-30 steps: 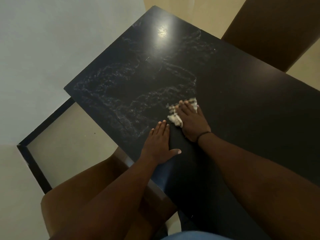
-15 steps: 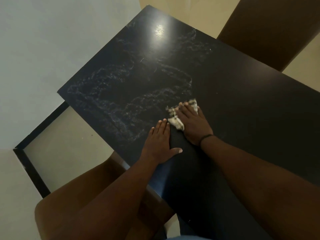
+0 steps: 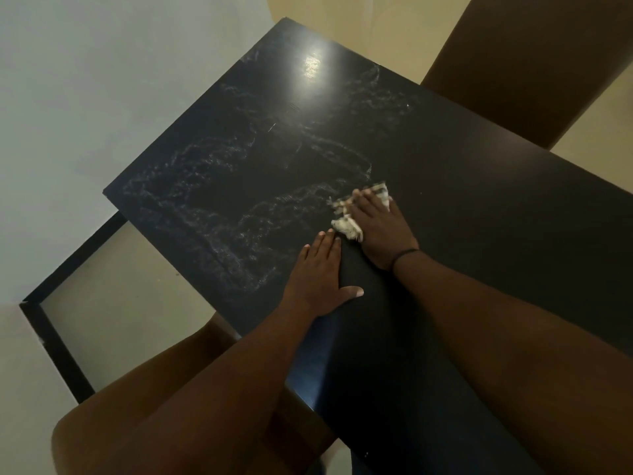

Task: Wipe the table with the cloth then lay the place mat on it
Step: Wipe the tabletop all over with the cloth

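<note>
A black table [image 3: 479,200] fills the view, its left half covered with pale wet wiping streaks [image 3: 222,207]. My right hand [image 3: 380,231] presses flat on a small white checked cloth [image 3: 347,226] near the table's middle; the cloth shows at the fingertips and beside the thumb. My left hand [image 3: 318,279] lies flat on the table just left of it, fingers together, thumb out, holding nothing. No place mat is in view.
A brown chair back [image 3: 534,63] stands at the table's far side, upper right. Another brown chair seat [image 3: 164,399] sits under my left arm at the near edge. A black frame [image 3: 54,344] lies on the pale floor at lower left.
My right hand and the cloth have stayed in almost the same spot, shifting only slightly. The left hand has not moved on the table. The view shifted a little.
</note>
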